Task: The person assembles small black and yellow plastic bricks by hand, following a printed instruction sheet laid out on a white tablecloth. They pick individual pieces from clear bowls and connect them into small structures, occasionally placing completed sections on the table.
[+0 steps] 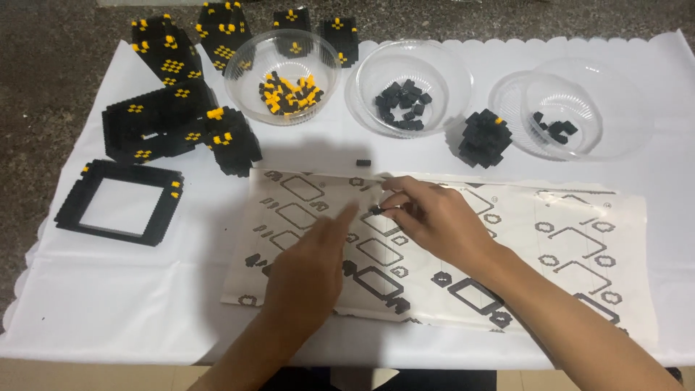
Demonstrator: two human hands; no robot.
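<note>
Right now the right hand (434, 221) pinches a small black brick (375, 210) just beside the left hand's (308, 268) loosely open fingers.

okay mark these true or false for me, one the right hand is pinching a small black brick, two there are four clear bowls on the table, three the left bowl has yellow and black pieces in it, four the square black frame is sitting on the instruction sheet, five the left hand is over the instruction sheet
1. The right hand pinches a small black brick: true.
2. Four clear bowls: false. Three show: the left bowl, the middle bowl and the right bowl.
3. The left bowl holds yellow and black pieces: true.
4. The square black frame sits on the instruction sheet: false. It lies on the white cloth, left of the sheet.
5. The left hand is over the instruction sheet: true.
</note>
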